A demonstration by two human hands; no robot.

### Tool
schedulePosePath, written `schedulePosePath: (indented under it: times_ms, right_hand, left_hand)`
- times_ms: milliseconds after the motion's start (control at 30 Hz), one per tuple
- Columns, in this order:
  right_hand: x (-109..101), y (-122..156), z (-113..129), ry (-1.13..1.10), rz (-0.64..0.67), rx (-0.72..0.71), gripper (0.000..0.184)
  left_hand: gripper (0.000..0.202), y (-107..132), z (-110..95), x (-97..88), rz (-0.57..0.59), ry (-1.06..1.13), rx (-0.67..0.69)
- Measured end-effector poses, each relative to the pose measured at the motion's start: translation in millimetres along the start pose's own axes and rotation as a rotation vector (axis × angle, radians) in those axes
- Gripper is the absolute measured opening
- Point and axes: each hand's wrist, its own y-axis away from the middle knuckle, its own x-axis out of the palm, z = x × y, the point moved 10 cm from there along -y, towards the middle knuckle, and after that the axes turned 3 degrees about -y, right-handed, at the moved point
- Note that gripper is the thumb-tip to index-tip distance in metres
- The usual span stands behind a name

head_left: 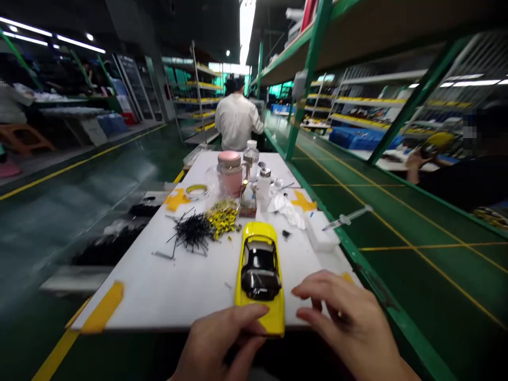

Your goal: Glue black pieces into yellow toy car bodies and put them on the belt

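A yellow model car (260,315) with dark windows lies lengthwise at the near edge of the white table. My left hand (222,336) grips its near left corner, with the index finger across the yellow body and the thumb below. To the right of the car, apart from it, my right hand (345,317) hovers with thumb and fingers parted and nothing visible between them. Beyond the car are a heap of thin black rods (194,232) and a pile of small yellow-and-black parts (223,217). A small dark cluster of bits (286,234) lies to the right.
A pink-lidded jar (229,174), a clear bottle (251,159), a tape roll (197,191) and crumpled tissue (288,209) stand or lie farther back. On the right, a syringe (349,216) rests over a white block (320,233). A green rail (369,275) borders the table; a person (238,119) sits ahead.
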Motion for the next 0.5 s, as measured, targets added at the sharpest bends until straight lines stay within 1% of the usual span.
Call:
schedulePosePath:
  times_ms: [33, 67, 100, 167, 267, 400, 467, 500]
  right_hand:
    - [20.0, 7.0, 10.9, -0.055, 0.087, -0.025, 0.012]
    - [33.5, 13.6, 17.4, -0.095, 0.127, -0.035, 0.014]
    - [42.4, 19.5, 20.0, -0.12, 0.139, -0.032, 0.014]
    - [52.4, 29.4, 17.8, -0.143, 0.142, -0.012, 0.014]
    - [60.3, 38.3, 11.8, -0.172, 0.169, 0.003, 0.013]
    - [63.8, 40.5, 7.6, -0.188, 0.174, 0.002, 0.013]
    - [61.7, 39.7, 1.4, -0.159, 0.144, 0.027, 0.012]
    - [59.3, 39.1, -3.9, -0.129, 0.118, 0.052, 0.011]
  left_hand:
    - [0.057, -1.1, -10.6, 3.7, 0.034, -0.023, 0.06]
    - [0.058, -1.3, -15.0, 4.0, 0.035, -0.048, 0.073]
    - [0.057, -0.3, -17.7, 5.2, 0.047, -0.068, 0.08]
    - [0.051, 4.5, -18.4, 6.6, 0.064, -0.108, 0.068]
    - [0.045, 14.6, -19.1, 8.0, 0.087, -0.155, 0.068]
    - [0.04, 21.9, -15.6, 7.9, 0.093, -0.166, 0.051]
    - [0.035, 21.6, -5.6, 3.1, 0.061, -0.133, -0.016]
    - [0.032, 20.9, 3.5, -1.3, 0.03, -0.103, -0.079]
